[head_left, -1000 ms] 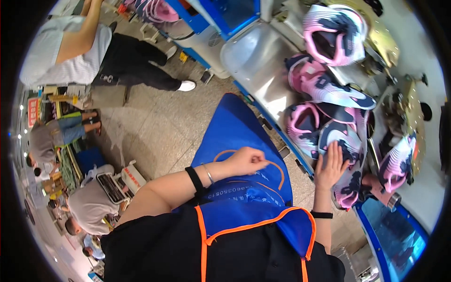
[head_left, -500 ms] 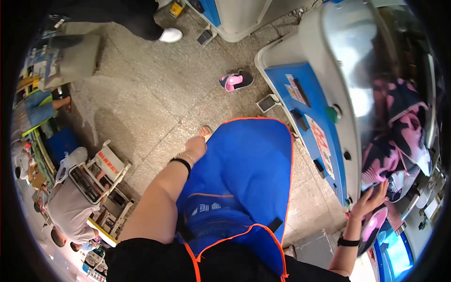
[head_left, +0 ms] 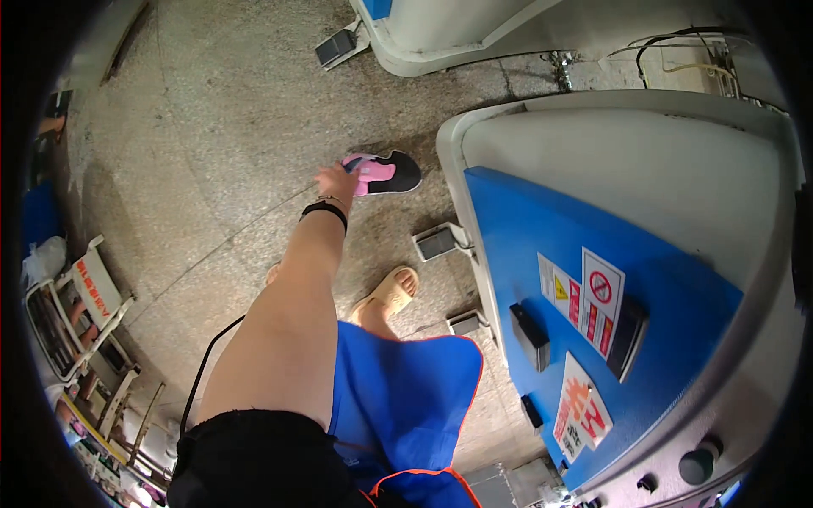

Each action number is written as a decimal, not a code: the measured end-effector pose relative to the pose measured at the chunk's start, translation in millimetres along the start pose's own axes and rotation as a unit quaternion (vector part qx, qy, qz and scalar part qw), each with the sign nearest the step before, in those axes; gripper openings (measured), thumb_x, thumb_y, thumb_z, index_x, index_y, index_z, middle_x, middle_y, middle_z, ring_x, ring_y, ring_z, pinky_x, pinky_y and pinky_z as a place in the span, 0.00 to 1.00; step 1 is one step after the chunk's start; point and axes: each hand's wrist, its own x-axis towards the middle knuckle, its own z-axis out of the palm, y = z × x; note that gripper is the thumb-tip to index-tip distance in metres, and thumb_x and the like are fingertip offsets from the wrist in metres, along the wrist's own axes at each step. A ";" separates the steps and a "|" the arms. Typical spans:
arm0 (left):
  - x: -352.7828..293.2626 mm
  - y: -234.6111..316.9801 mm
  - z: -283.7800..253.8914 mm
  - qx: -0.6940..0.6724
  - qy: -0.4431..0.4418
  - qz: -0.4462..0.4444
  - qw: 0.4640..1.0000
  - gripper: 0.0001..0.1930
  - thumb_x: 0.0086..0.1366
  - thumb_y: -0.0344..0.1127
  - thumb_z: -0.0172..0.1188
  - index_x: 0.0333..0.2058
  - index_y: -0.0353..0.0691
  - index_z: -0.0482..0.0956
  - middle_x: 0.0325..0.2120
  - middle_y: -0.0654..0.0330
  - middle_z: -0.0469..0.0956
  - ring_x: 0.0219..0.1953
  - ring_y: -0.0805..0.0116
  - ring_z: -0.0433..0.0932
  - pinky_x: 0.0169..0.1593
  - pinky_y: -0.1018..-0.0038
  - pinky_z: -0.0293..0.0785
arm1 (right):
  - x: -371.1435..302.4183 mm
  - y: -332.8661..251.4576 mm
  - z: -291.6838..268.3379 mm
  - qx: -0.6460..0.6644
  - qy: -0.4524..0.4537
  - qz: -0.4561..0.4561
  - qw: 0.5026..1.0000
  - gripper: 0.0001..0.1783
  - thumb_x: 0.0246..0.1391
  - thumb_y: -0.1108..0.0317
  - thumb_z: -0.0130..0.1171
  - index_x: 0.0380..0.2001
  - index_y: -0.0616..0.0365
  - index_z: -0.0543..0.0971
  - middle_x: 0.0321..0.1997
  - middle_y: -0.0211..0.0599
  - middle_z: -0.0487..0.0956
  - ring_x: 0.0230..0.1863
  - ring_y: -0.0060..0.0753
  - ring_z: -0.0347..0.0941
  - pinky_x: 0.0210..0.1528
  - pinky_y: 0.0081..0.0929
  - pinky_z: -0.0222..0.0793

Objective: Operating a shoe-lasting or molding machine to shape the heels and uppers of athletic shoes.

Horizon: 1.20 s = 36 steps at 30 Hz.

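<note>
A pink, black and grey shoe upper (head_left: 395, 173) is at floor level beside the machine. Bending down, I have my left hand (head_left: 337, 181) at its pink end, with the fingers closed on the edge there. A black band circles that wrist. Whether the piece is lifted off the floor at all, I cannot tell. My right hand is out of view.
A grey machine with a blue panel (head_left: 500, 212) stands close on the right. Foot pedals (head_left: 437, 243) jut from its base, and another machine (head_left: 423, 34) stands ahead. My sandalled foot (head_left: 394, 292) is below the shoe upper. A white rack (head_left: 97, 284) stands at left.
I have bent lower, and my left hand has reached forward to the shoe upper on the floor and closed on it. My right hand, earlier by the pile of uppers on the machine, has left view.
</note>
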 end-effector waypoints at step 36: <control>-764.9 302.0 -399.8 0.498 0.242 0.612 0.565 0.21 0.61 0.36 0.60 0.54 0.51 0.80 0.35 0.60 0.83 0.36 0.61 0.83 0.35 0.60 0.78 | 115.2 -63.5 -72.5 0.479 0.163 0.203 0.838 0.32 0.52 0.60 0.56 0.62 0.51 0.70 0.69 0.34 0.68 0.69 0.32 0.63 0.68 0.49 0.54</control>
